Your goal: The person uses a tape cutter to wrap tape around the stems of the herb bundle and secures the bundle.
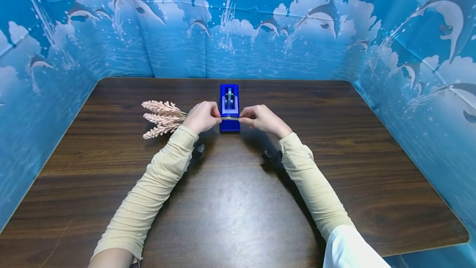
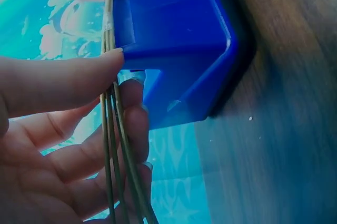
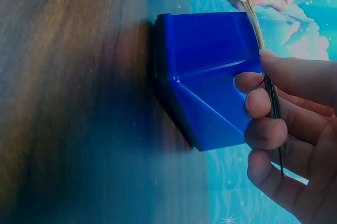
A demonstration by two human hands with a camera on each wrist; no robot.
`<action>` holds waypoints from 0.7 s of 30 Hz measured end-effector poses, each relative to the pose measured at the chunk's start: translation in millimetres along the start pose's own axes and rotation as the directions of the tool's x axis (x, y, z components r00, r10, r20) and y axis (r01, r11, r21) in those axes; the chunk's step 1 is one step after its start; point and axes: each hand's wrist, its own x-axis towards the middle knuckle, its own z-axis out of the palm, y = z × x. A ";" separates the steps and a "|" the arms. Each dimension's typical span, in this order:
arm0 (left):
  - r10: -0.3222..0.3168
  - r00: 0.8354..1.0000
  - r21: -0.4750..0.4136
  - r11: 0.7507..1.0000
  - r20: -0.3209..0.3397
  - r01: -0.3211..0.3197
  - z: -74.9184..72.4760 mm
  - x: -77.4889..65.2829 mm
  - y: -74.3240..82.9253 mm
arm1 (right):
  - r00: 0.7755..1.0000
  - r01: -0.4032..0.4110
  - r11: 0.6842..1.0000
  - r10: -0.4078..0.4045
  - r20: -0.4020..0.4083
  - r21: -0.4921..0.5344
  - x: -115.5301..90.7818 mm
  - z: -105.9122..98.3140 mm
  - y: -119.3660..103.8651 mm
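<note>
A bunch of artificial flower sprigs (image 1: 163, 120) with pale pink heads lies sideways, heads to the left. My left hand (image 1: 202, 117) pinches its thin stems (image 2: 109, 155) between thumb and fingers. On the other side, my right hand (image 1: 263, 119) pinches the stem ends, with fingers curled about them. Between the hands, the stems pass level over the front of a blue tape dispenser (image 1: 229, 126). Close up in the left wrist view, a shiny, clear patch that looks like tape shows on the stems near the dispenser. Whether it goes all round them I cannot tell.
The dispenser stands on a dark brown wooden table (image 1: 238, 202), towards its far edge. A blue curtain (image 1: 178, 53) printed with dolphins surrounds the back and sides. Dark wrist cameras (image 1: 273, 156) hang beneath both wrists, close above the tabletop.
</note>
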 end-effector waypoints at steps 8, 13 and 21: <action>-0.066 0.994 0.013 0.998 0.086 0.065 -4.1 -0.7 -3.1 | 0.998 0.023 1.000 -0.022 0.055 -0.019 0.0 1.3 -0.8; -0.101 0.984 0.070 0.993 0.146 0.092 -2.3 -0.1 -5.8 | 0.997 0.062 0.998 -0.060 0.038 -0.027 -0.8 -0.8 2.1; -0.117 0.985 0.077 0.991 0.124 0.108 -1.9 9.4 0.7 | 0.990 0.069 0.997 -0.072 0.120 0.028 7.1 -7.7 12.1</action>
